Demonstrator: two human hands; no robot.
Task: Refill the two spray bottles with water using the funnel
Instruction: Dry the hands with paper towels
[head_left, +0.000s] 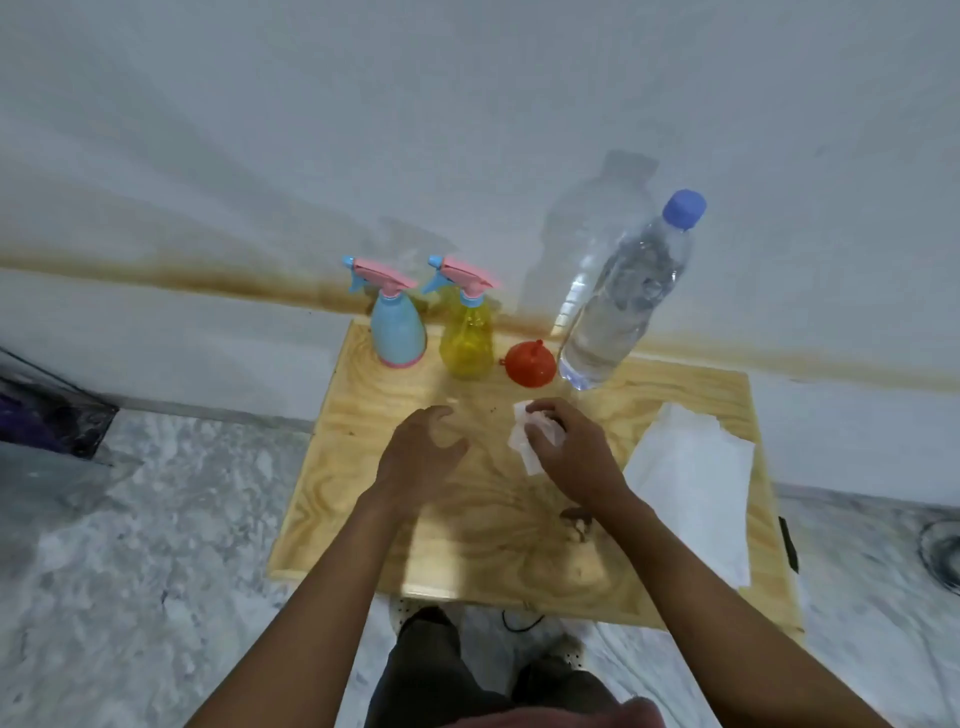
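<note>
A small wooden table (363, 467) stands against a pale wall (467, 104) that carries a brown stain line at table height; the floor around it is grey and mottled.

Along the table's far edge, from the left: a blue spray bottle (397, 332) with pink trigger head fitted, standing upright. Just beside it, a yellow translucent spray bottle (466, 338), also upright with pink head fitted. Its fill level cannot be read. Next, a red funnel (530, 362) rests on the tabletop wide end down, spout up, near the yellow bottle and not touching it. Immediately right of the funnel stands a large clear water bottle (618, 301), blue cap on, holding water.

In the near middle, the left hand (421, 452) hovers over the bare wood, fingers loosely curled and spread, holding nothing. The right hand (566, 447) is closed around a crumpled white tissue (524, 441), pressed to the tabletop in front of the funnel.

At the right side, a flat white paper sheet (696, 478) lies on the table, apart from both hands.
</note>
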